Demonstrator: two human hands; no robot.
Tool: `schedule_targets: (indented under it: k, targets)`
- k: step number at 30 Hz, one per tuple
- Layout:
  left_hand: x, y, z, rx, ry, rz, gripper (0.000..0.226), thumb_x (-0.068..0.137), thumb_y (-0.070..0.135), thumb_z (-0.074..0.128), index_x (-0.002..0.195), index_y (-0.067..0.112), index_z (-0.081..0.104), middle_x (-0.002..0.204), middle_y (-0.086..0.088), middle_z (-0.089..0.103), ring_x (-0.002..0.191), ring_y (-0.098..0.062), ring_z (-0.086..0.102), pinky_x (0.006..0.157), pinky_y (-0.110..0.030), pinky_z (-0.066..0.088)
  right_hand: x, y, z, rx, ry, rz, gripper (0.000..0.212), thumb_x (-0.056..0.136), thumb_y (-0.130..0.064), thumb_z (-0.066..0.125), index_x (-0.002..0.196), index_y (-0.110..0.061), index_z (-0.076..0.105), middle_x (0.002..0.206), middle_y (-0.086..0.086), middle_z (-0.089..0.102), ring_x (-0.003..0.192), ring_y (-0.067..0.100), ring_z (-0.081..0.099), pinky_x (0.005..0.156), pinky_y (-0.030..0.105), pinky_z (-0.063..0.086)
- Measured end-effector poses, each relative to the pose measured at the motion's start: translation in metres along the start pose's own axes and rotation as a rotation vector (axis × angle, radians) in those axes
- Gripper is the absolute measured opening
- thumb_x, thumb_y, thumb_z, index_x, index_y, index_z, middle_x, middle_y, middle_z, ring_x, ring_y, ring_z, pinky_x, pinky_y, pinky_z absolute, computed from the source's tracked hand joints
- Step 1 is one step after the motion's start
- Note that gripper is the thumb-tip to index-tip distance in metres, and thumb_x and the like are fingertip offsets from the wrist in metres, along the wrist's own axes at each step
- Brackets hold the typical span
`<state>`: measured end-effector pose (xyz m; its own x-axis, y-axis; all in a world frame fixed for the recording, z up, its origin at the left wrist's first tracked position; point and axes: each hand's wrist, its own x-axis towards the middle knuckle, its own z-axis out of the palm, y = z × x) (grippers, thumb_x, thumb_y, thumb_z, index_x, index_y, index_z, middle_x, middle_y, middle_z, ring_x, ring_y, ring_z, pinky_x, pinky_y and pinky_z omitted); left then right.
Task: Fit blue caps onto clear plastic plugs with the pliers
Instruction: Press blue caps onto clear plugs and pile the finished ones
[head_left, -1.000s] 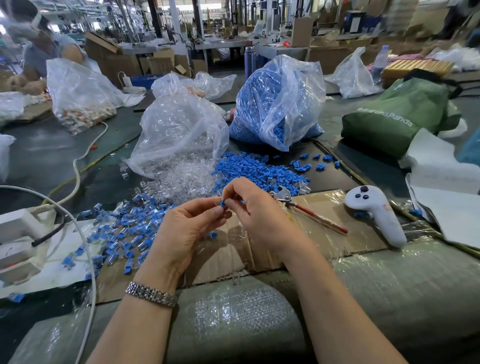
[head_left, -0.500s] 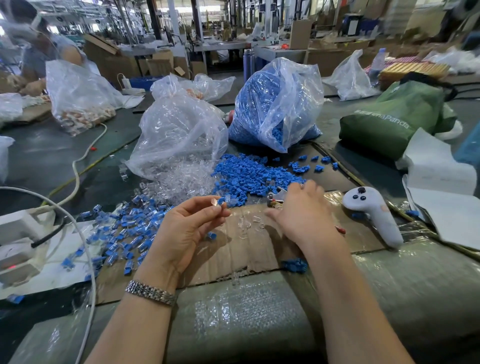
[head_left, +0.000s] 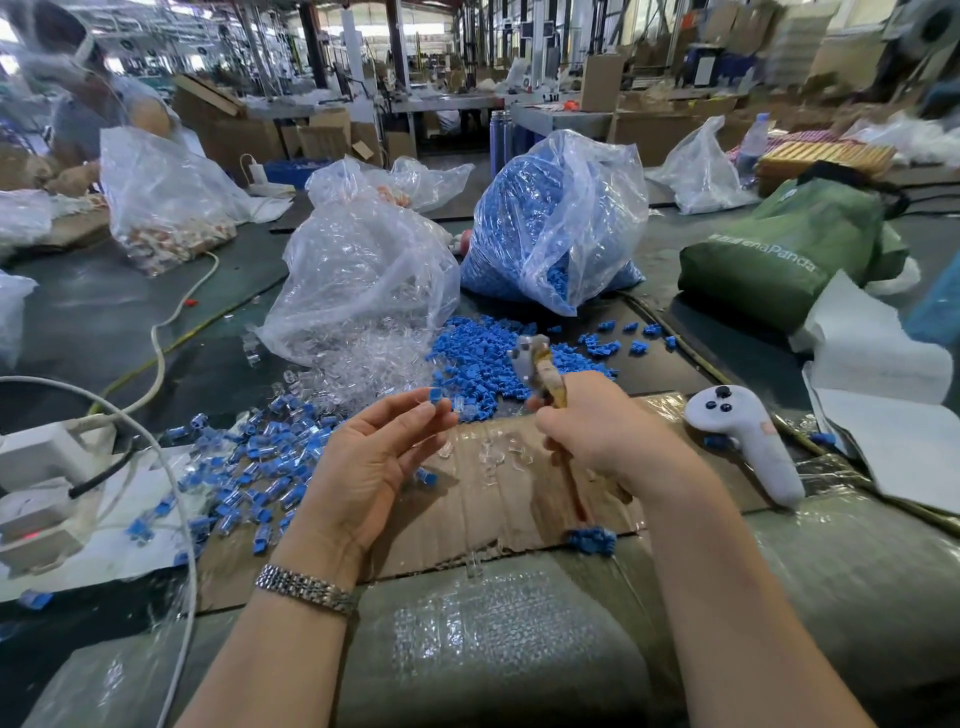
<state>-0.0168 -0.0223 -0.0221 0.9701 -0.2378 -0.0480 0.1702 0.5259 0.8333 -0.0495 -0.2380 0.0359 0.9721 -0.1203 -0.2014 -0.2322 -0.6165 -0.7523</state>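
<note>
Bright, even daylight fills the hall, strongest from blown-out windows at twelve o'clock. Shadows are soft and faint. Glare glints off the crinkled clear plastic bag of transparent plugs (head_left: 363, 280) and the silver metal watch bracelet (head_left: 306, 590). Wide-angle bending bows the edges; the background at one o'clock smears, and the metal-headed pliers (head_left: 540, 371) are motion-blurred.

glossy plastic bag (head_left: 363, 280), matt cardboard (head_left: 498, 499), seemingly metal pliers (head_left: 530, 358)

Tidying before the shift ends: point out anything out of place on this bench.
A white game controller lies on the cardboard sheet right of the right hand, unrelated to capping. A small clump of blue caps sits at the cardboard's near edge, apart from the main blue cap pile.
</note>
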Motion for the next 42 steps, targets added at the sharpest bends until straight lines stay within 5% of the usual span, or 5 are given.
schedule_targets:
  k: [5, 21, 28, 35, 42]
  targets:
    - [0.001, 0.003, -0.004, -0.029, -0.025, 0.044, 0.019, 0.084, 0.006, 0.07, 0.099, 0.01, 0.081, 0.113, -0.014, 0.075, 0.106, -0.023, 0.073, 0.084, -0.029, 0.06, -0.02, -0.019, 0.012, 0.119, -0.331, -0.057, 0.019, 0.103, -0.01, 0.056, 0.107, 0.008, 0.061, 0.095, 0.017, 0.072, 0.079, 0.021, 0.071, 0.085, 0.043, 0.062]
    - [0.0, -0.002, -0.002, 0.19, -0.013, 0.115, 0.021, 0.078, 0.011, 0.076, 0.099, 0.008, 0.08, 0.101, -0.016, 0.077, 0.095, -0.024, 0.075, 0.082, -0.027, 0.06, -0.029, -0.021, 0.034, 0.084, -0.354, -0.122, 0.022, 0.107, -0.021, 0.049, 0.09, -0.009, 0.056, 0.087, 0.012, 0.073, 0.09, 0.033, 0.075, 0.094, 0.054, 0.057]
    - [-0.002, -0.004, 0.0, 0.337, -0.003, 0.14, 0.021, 0.079, 0.017, 0.074, 0.099, 0.016, 0.081, 0.102, -0.013, 0.078, 0.096, -0.022, 0.076, 0.081, -0.023, 0.059, -0.024, -0.01, 0.056, 0.077, -0.198, -0.137, 0.035, 0.106, -0.04, 0.05, 0.079, -0.018, 0.052, 0.055, -0.008, 0.056, 0.041, 0.003, 0.055, 0.044, 0.017, 0.044]
    - [-0.007, -0.003, 0.005, 0.407, 0.034, 0.156, 0.021, 0.077, 0.021, 0.074, 0.096, 0.02, 0.081, 0.099, -0.01, 0.079, 0.093, -0.02, 0.076, 0.082, -0.026, 0.061, -0.029, -0.012, 0.052, 0.152, -0.275, -0.082, 0.037, 0.107, -0.042, 0.047, 0.08, -0.018, 0.054, 0.06, -0.006, 0.059, 0.044, 0.005, 0.058, 0.05, 0.022, 0.049]
    - [-0.007, 0.0, -0.006, 0.843, 0.564, 0.515, 0.01, 0.092, 0.011, 0.069, 0.095, 0.021, 0.07, 0.095, 0.002, 0.07, 0.088, -0.012, 0.065, 0.085, -0.033, 0.056, -0.027, -0.014, 0.011, 0.007, -0.092, -0.092, 0.023, 0.101, -0.041, 0.057, 0.092, -0.02, 0.058, 0.077, -0.002, 0.06, 0.061, 0.011, 0.053, 0.056, 0.022, 0.048]
